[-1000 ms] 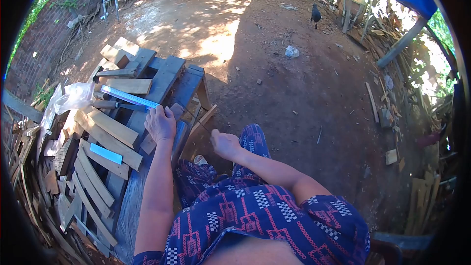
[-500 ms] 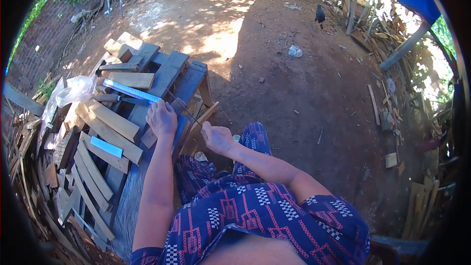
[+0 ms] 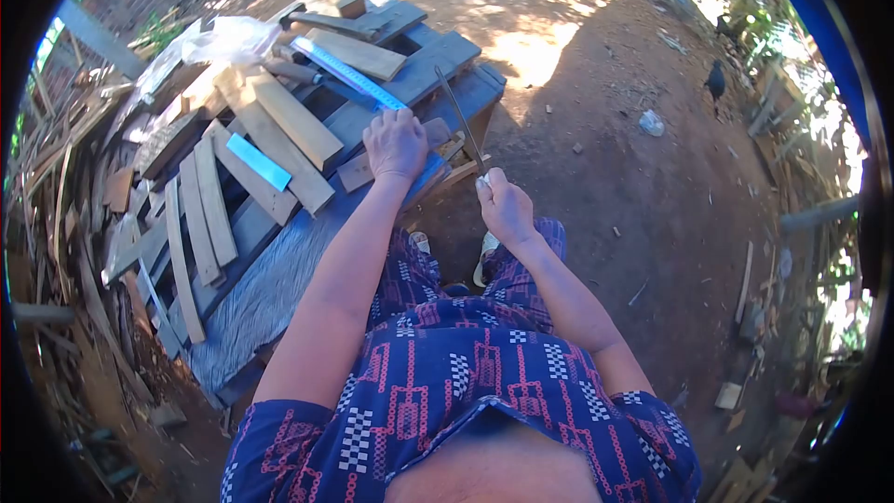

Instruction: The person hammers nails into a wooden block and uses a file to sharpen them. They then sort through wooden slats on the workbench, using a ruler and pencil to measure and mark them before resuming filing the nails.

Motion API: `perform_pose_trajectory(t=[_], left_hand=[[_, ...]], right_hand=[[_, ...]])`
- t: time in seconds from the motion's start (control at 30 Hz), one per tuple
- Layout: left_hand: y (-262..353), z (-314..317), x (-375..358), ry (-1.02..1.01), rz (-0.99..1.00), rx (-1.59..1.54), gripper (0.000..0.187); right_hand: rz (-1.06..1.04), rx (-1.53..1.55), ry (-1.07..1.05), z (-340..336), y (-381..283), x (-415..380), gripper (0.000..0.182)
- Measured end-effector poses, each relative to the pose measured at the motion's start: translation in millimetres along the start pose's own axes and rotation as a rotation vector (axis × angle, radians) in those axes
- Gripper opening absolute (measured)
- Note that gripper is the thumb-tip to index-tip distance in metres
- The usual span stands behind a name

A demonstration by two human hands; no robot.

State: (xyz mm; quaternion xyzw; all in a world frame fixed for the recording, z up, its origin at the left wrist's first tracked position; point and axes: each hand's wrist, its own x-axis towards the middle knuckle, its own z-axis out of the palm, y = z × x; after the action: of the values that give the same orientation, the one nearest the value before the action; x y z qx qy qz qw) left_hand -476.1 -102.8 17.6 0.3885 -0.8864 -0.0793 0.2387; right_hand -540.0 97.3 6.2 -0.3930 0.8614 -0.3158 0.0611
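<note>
My left hand [image 3: 396, 144] presses down with bent fingers on a short wooden board [image 3: 354, 173] at the edge of a dark slatted bench [image 3: 289, 303]; the board shows on both sides of the hand. A blue-white ruler [image 3: 349, 72] runs up to my left fingertips. Closed round the near end of a long, thin, dark-bladed tool [image 3: 458, 112] is my right hand [image 3: 508, 209], just off the bench's right side. The blade points away from me and passes close by the board's right end. My fist hides most of its grip.
Several wooden slats [image 3: 293, 121] are spread over the bench, with a light blue strip [image 3: 259, 163] on one. A hammer [image 3: 331, 22] and a clear plastic bag [image 3: 233, 39] lie at the far side. Scrap wood [image 3: 65, 196] is heaped at left. A dark bird [image 3: 715, 80] stands on the dirt.
The view has swung left, so the bench appears farther right. The blade now points more steeply away from me, and my right hand sits slightly farther from my left.
</note>
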Motion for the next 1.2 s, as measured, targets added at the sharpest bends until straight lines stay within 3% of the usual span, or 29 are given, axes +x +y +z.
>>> perform_pose_trajectory(t=[1.2], left_hand=[[5.6, -4.4, -0.7, -0.050, 0.003, -0.030, 0.019]], right_hand=[[0.024, -0.121, -0.084, 20.9, -4.2, 4.5, 0.019]])
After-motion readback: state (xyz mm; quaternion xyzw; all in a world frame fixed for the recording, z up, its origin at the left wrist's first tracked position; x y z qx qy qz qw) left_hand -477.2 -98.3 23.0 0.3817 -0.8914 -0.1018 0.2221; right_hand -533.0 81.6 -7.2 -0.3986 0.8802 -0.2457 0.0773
